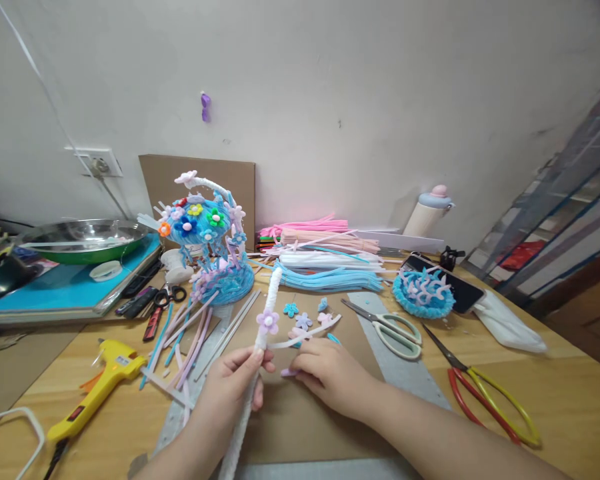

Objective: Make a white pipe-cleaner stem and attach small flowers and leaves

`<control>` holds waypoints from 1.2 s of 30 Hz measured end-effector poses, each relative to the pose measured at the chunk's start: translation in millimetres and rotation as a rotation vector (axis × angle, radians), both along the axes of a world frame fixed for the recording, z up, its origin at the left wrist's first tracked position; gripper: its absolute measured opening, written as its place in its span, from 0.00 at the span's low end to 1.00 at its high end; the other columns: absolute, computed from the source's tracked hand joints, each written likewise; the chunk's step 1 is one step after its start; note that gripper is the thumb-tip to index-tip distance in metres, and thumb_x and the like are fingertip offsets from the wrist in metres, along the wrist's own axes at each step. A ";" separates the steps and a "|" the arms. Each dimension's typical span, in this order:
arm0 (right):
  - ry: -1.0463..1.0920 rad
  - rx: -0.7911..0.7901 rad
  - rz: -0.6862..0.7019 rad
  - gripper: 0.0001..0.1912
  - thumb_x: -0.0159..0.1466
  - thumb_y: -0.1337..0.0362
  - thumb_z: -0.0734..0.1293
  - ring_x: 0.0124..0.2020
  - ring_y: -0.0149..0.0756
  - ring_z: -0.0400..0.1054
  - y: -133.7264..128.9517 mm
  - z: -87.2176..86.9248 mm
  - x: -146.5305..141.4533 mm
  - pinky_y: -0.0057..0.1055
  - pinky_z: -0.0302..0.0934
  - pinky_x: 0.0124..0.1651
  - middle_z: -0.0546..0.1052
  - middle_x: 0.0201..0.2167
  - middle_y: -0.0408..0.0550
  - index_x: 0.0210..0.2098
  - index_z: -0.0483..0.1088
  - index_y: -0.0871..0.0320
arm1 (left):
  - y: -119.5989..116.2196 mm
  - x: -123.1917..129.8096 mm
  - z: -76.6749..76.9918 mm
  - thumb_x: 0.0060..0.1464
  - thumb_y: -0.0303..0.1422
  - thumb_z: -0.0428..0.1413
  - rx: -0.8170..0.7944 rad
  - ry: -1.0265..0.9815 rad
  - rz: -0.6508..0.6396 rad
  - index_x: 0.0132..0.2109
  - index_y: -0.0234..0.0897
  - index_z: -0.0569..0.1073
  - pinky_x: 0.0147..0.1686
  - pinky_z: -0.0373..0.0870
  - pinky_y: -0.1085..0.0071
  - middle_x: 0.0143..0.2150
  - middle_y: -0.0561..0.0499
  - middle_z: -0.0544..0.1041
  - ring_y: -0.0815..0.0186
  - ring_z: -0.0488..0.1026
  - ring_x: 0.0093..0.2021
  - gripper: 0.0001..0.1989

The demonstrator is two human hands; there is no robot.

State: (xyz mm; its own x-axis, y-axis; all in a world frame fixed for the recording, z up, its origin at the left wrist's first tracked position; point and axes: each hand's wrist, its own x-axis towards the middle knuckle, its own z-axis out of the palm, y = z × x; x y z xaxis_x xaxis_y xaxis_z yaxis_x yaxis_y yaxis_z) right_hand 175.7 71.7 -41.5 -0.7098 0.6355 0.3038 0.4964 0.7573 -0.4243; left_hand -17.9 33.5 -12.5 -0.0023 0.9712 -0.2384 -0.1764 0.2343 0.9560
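My left hand is closed round a white fuzzy wrapped stem, which stands upright and leans slightly. A lilac flower with a white centre sits on the stem just above my fingers. A thin white strip runs from beside the stem toward the right, past my right hand. My right hand is low over the brown board, its fingers bent together at a small purple piece. Small flowers, among them a blue one and a lilac one, lie just beyond it.
A yellow glue gun lies at the left. Pale-handled scissors and red-and-yellow scissors are at the right. Behind stand a flowered blue craft piece and bundles of blue pipe cleaners. A blue round piece sits back right.
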 end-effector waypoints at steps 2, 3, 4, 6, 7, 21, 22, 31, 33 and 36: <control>0.056 -0.043 0.009 0.06 0.63 0.68 0.61 0.37 0.35 0.64 -0.6 2.6 1.5 0.32 0.55 0.40 0.73 0.31 0.47 0.33 0.70 0.57 | 0.0 0.2 -0.1 0.44 0.42 0.60 -0.001 0.002 -0.004 0.30 0.32 0.74 0.14 0.50 0.79 0.27 0.52 0.74 0.78 0.62 0.12 0.15; 0.103 -0.092 0.008 0.05 0.61 0.69 0.62 0.38 0.35 0.64 -1.4 5.9 2.2 0.32 0.55 0.41 0.72 0.31 0.46 0.33 0.70 0.57 | -0.2 0.5 0.2 0.44 0.42 0.60 -0.002 0.004 -0.009 0.30 0.32 0.74 0.14 0.50 0.79 0.27 0.52 0.74 0.78 0.62 0.12 0.15; 0.165 -0.177 -0.003 0.04 0.60 0.69 0.63 0.36 0.35 0.64 -2.5 11.0 3.0 0.32 0.55 0.40 0.72 0.30 0.46 0.32 0.70 0.57 | -0.6 0.9 0.8 0.44 0.42 0.60 -0.003 0.007 -0.013 0.30 0.31 0.74 0.14 0.50 0.79 0.27 0.52 0.74 0.78 0.62 0.12 0.15; 0.348 -0.455 -0.031 0.01 0.58 0.67 0.65 0.32 0.32 0.64 -5.1 26.2 4.0 0.30 0.57 0.36 0.71 0.27 0.45 0.30 0.69 0.58 | -2.0 2.1 2.1 0.43 0.42 0.60 -0.009 0.013 -0.022 0.29 0.31 0.74 0.14 0.50 0.79 0.26 0.52 0.74 0.78 0.62 0.12 0.15; 0.466 -0.624 -0.040 0.03 0.57 0.65 0.66 0.29 0.31 0.63 -6.2 36.1 4.2 0.29 0.57 0.33 0.71 0.26 0.44 0.29 0.67 0.59 | -2.8 2.8 2.5 0.43 0.42 0.60 -0.012 0.014 -0.025 0.29 0.31 0.74 0.14 0.50 0.78 0.26 0.51 0.74 0.78 0.61 0.12 0.16; 0.636 -0.820 -0.027 0.08 0.53 0.64 0.69 0.22 0.27 0.64 13.1 117.1 -35.5 0.25 0.58 0.26 0.69 0.22 0.40 0.29 0.67 0.61 | -13.3 8.6 4.8 0.44 0.46 0.57 0.052 0.134 -0.140 0.27 0.32 0.74 0.15 0.54 0.77 0.23 0.50 0.74 0.75 0.62 0.12 0.18; 0.582 -0.785 -0.053 0.08 0.54 0.63 0.68 0.22 0.27 0.63 12.4 115.3 -36.9 0.25 0.57 0.25 0.69 0.21 0.40 0.29 0.67 0.61 | -13.5 8.3 4.9 0.45 0.46 0.57 0.051 0.133 -0.139 0.27 0.32 0.74 0.15 0.55 0.77 0.23 0.51 0.74 0.75 0.63 0.12 0.18; 0.568 -0.256 -0.212 0.03 0.54 0.67 0.66 0.40 0.34 0.64 0.6 101.2 -34.9 0.32 0.58 0.44 0.70 0.37 0.46 0.24 0.71 0.58 | -11.7 6.5 4.5 0.44 0.45 0.57 0.055 0.100 -0.088 0.27 0.32 0.75 0.14 0.57 0.76 0.27 0.49 0.76 0.75 0.63 0.12 0.18; 0.566 -0.228 -0.268 0.03 0.56 0.66 0.65 0.40 0.34 0.64 -0.8 96.0 -24.6 0.31 0.58 0.43 0.69 0.36 0.45 0.26 0.71 0.58 | -9.6 4.9 6.3 0.43 0.45 0.58 0.050 0.086 -0.040 0.27 0.32 0.74 0.14 0.57 0.76 0.28 0.49 0.75 0.75 0.63 0.12 0.17; 0.390 -0.259 -0.262 0.07 0.57 0.66 0.65 0.36 0.34 0.65 -2.3 75.6 -6.4 0.30 0.57 0.40 0.70 0.31 0.45 0.23 0.71 0.58 | -6.3 0.3 9.7 0.42 0.44 0.59 0.045 0.058 0.015 0.30 0.32 0.75 0.14 0.55 0.76 0.28 0.51 0.74 0.75 0.63 0.12 0.16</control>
